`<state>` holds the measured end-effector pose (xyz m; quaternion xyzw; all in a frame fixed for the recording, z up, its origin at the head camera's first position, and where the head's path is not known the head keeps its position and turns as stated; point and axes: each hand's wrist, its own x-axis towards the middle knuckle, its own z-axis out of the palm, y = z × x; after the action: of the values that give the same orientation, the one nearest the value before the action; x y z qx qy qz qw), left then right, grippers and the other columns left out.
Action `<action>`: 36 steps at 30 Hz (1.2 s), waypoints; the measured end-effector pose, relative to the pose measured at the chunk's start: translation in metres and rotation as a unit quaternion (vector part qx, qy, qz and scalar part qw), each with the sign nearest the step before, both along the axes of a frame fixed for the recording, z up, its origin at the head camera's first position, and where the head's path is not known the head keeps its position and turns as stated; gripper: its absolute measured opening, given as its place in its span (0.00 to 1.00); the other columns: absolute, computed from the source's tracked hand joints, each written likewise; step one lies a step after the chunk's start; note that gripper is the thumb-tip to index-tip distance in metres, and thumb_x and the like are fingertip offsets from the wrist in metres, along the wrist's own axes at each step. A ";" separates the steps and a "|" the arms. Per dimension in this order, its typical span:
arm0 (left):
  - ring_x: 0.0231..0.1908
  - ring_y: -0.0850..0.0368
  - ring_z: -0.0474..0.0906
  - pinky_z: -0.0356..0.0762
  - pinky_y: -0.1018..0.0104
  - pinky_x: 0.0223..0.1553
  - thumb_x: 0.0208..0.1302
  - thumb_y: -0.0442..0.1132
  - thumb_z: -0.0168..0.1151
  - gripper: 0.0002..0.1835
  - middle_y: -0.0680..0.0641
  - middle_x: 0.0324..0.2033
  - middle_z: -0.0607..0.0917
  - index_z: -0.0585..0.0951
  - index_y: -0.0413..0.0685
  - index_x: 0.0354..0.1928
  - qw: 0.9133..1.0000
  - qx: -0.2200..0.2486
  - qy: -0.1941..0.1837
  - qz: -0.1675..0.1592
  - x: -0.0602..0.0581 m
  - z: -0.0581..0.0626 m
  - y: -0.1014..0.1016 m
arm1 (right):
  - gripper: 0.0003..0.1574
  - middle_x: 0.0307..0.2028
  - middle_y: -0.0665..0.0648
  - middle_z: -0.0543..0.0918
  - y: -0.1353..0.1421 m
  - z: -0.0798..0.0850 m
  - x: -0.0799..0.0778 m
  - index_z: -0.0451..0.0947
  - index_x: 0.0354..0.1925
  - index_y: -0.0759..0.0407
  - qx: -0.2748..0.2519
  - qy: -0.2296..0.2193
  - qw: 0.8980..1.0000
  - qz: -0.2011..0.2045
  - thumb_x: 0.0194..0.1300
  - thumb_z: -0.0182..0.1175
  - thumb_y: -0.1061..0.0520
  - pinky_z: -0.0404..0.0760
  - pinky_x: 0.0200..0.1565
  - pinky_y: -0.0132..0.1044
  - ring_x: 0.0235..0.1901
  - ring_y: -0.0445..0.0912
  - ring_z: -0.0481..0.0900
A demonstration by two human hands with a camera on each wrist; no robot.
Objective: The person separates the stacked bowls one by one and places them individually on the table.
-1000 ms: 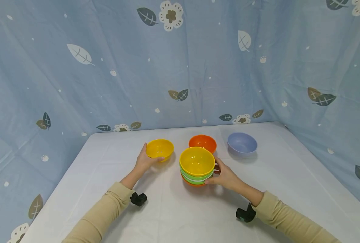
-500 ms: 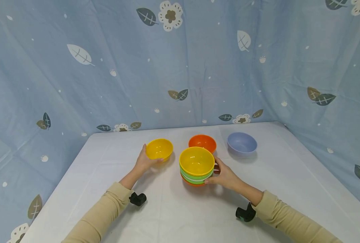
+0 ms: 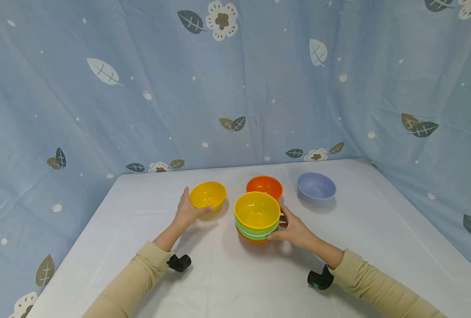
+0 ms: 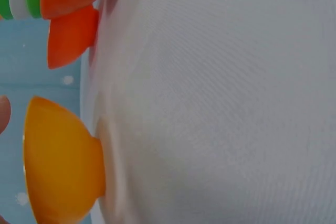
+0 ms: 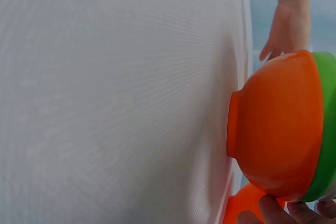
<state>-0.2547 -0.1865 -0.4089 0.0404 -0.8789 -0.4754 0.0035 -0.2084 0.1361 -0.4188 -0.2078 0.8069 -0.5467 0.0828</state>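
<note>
In the head view, my left hand (image 3: 187, 213) is spread at the left side of a yellow bowl (image 3: 208, 195), thumb in front of it. In the left wrist view this yellow bowl (image 4: 63, 163) stands upright on the cloth, a gap showing between it and the thumb tip. My right hand (image 3: 296, 229) grips the right side of a stack of bowls (image 3: 257, 216), thumb in front and fingers behind. Yellow tops the stack, green and white rims follow, and an orange bowl (image 5: 281, 124) is at the bottom. The right fingertips lie along its side.
Behind the stack sits an orange bowl (image 3: 265, 186), its front partly hidden. A light purple bowl (image 3: 316, 187) is at the back right. White cloth (image 3: 227, 282) covers the table, and a blue patterned curtain (image 3: 259, 79) hangs behind it.
My left hand has shifted slightly left, its fingers a little more spread. The yellow bowl beside it also sits very slightly further left. The right hand and stack have hardly moved.
</note>
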 end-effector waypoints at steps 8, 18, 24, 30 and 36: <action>0.66 0.38 0.48 0.48 0.42 0.65 0.49 0.45 0.70 0.56 0.34 0.68 0.50 0.41 0.37 0.70 0.998 -0.011 0.056 -0.029 0.013 0.010 0.009 | 0.59 0.59 0.66 0.65 0.001 0.000 -0.001 0.48 0.67 0.66 -0.011 -0.001 1.000 0.011 0.48 0.70 0.51 0.71 0.56 0.51 0.54 0.58 0.70; 0.68 0.40 0.48 0.49 0.44 0.65 0.51 0.45 0.68 0.53 0.39 0.68 0.53 0.44 0.43 0.71 0.994 0.047 0.055 -0.084 0.033 0.024 0.028 | 0.59 0.59 0.66 0.65 0.002 0.000 -0.001 0.47 0.68 0.66 -0.007 -0.002 1.000 0.009 0.48 0.71 0.50 0.71 0.55 0.50 0.53 0.57 0.71; 0.67 0.42 0.50 0.52 0.47 0.65 0.50 0.45 0.69 0.54 0.44 0.68 0.56 0.44 0.45 0.71 0.991 0.065 0.052 -0.102 0.044 0.028 0.040 | 0.59 0.59 0.66 0.65 0.002 0.000 -0.001 0.47 0.67 0.66 -0.006 -0.004 1.000 0.011 0.49 0.70 0.50 0.72 0.55 0.49 0.53 0.57 0.71; 0.65 0.42 0.55 0.57 0.47 0.63 0.49 0.44 0.70 0.53 0.43 0.67 0.61 0.47 0.43 0.71 0.985 0.086 0.059 -0.139 0.055 0.029 0.053 | 0.59 0.60 0.66 0.65 0.002 0.000 0.000 0.48 0.67 0.65 -0.006 -0.006 1.000 0.007 0.48 0.70 0.50 0.71 0.55 0.50 0.53 0.57 0.71; 0.63 0.41 0.58 0.59 0.47 0.62 0.49 0.46 0.70 0.52 0.41 0.66 0.61 0.48 0.42 0.70 0.977 0.104 0.054 -0.180 0.061 0.027 0.064 | 0.59 0.59 0.66 0.65 0.001 0.000 0.001 0.47 0.68 0.65 -0.006 -0.006 1.000 0.004 0.48 0.71 0.49 0.71 0.56 0.50 0.53 0.57 0.71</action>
<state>-0.1932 -0.1223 -0.3820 -0.1441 -0.8162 -0.5582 -0.0391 -0.2078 0.1372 -0.4185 -0.2081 0.8023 -0.5524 0.0884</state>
